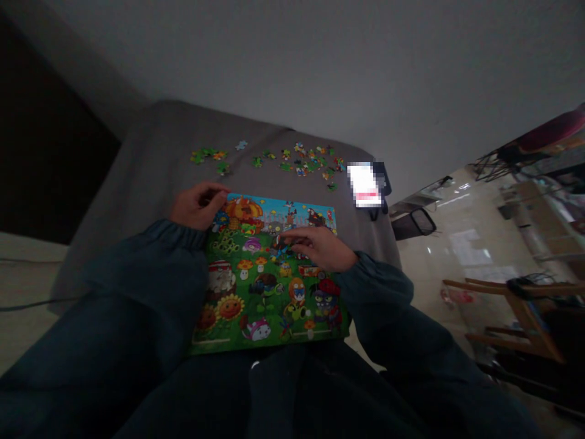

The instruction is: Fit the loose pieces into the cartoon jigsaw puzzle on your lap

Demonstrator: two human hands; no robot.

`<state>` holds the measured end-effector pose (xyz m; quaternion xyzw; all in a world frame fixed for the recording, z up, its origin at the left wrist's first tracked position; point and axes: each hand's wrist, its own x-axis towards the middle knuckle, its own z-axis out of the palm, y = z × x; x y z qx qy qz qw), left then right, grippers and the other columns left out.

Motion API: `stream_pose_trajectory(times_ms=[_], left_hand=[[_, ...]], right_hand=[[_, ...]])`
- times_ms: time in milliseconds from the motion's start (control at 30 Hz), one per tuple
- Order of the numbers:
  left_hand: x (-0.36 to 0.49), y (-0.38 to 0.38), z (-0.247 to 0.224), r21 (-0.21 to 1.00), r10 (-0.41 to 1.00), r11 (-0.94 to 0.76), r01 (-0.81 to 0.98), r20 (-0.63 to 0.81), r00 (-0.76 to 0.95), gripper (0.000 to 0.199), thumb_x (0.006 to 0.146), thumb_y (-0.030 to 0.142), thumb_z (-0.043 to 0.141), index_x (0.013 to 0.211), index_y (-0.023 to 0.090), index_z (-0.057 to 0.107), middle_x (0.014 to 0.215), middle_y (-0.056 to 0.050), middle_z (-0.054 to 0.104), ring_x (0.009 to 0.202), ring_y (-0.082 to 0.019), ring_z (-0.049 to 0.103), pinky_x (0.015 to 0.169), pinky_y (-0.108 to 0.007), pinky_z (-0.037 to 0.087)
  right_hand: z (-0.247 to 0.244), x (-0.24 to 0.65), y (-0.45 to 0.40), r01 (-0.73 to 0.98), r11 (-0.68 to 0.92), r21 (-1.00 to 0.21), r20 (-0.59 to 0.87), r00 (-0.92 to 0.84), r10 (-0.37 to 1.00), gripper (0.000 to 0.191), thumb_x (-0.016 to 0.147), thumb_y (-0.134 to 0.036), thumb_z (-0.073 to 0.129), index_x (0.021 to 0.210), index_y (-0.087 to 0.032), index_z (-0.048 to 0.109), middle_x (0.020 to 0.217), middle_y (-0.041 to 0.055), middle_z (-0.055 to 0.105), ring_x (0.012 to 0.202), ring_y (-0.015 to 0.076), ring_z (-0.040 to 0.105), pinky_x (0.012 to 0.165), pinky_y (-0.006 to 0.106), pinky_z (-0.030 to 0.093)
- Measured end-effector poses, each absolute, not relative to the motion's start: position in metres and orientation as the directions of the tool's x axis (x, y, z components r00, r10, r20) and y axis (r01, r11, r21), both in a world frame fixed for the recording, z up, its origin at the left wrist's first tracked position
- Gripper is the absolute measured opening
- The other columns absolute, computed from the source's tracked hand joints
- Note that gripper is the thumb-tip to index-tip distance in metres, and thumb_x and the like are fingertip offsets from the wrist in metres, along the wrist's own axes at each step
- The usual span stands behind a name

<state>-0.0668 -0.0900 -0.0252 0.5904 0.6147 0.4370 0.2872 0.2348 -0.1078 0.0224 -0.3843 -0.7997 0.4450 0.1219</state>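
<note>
Green puzzle [277, 305] lies beneath right hand [323, 249], narrowly open, its corner at left hand [196, 205], hold unclear.

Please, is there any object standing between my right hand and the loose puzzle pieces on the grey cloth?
Nothing visible stands in the way. Between the right hand and the loose puzzle pieces are only the flat puzzle and bare grey cloth; the lit screen lies to the right.

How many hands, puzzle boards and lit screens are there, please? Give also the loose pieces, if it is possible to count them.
Hands: 2 (left hand, right hand)
Puzzle board: 1
Lit screen: 1
Total: 4
Loose pieces: too small and crowded to count, so not in the total.
</note>
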Motion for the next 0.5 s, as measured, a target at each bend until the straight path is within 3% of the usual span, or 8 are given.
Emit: stream_pose_trajectory(times_ms=[300,500], left_hand=[[-0.068,-0.087,-0.027,0.861,0.978,-0.103,0.498,0.179,-0.107,0.033,0.083,0.043,0.056,0.100,0.018,0.070,0.076,-0.003,0.071,0.067,-0.016,0.065,0.061,-0.023,0.051],[-0.071,-0.084,-0.034,0.852,0.973,-0.123,0.509,0.205,-0.109,0.033,0.084,0.043,0.056,0.100,0.018,0.071,0.076,-0.004,0.072,0.066,-0.017,0.066,0.061,-0.024,0.051]], right_hand=[[0.002,0.229,-0.119,0.482,0.146,-0.864,-0.148,-0.522,0.840,0.011,0.086,-0.019,0.063,0.092,-0.016,0.071,0.084,0.0037,0.072,0.073,0.0148,0.067,0.069,0.028,0.054],[0.002,0.230,-0.122,0.518,0.145,-0.843,-0.141,-0.473,0.870,0.010,0.084,-0.026,0.068,0.085,-0.016,0.069,0.071,0.0002,0.067,0.061,0.0114,0.059,0.058,0.024,0.046]])
